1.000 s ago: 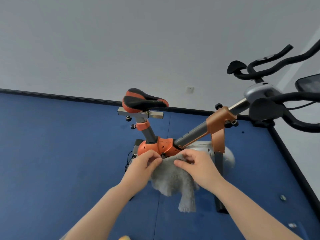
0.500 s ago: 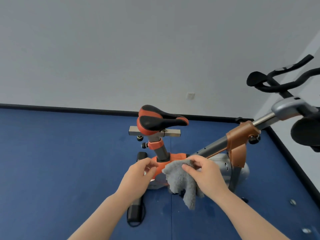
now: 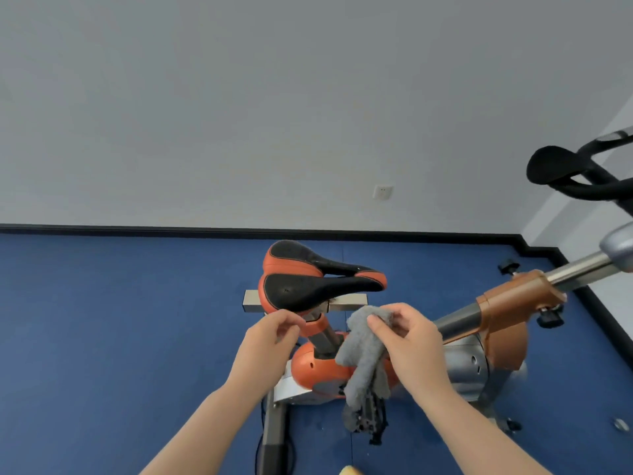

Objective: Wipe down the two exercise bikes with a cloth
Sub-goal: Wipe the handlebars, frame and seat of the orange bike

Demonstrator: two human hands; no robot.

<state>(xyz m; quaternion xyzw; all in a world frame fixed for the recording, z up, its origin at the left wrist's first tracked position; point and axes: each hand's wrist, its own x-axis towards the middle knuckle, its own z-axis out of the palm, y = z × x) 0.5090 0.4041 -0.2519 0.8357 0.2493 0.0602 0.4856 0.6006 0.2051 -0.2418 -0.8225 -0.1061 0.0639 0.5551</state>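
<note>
An orange and grey exercise bike [image 3: 496,310] stands on the blue floor in front of me. Its black and orange saddle [image 3: 308,282] is at centre. My right hand [image 3: 407,334] pinches a grey fluffy cloth [image 3: 363,354], which hangs down over the orange frame below the saddle. My left hand [image 3: 270,337] is just left of the seat post, under the saddle's rear, with fingers curled and thumb near the fingertips; it holds nothing I can see. Black handlebars [image 3: 565,173] reach in from the upper right.
The blue floor [image 3: 120,337] is open to the left. A black skirting strip [image 3: 137,228] runs along the white wall, which has a socket [image 3: 382,192]. The bike's rear foot bar [image 3: 274,426] and a pedal [image 3: 370,419] lie low near my arms.
My left hand let go of the cloth and moved left toward the seat post. My right hand lifted the cloth higher, near the saddle. The view swung left and down.
</note>
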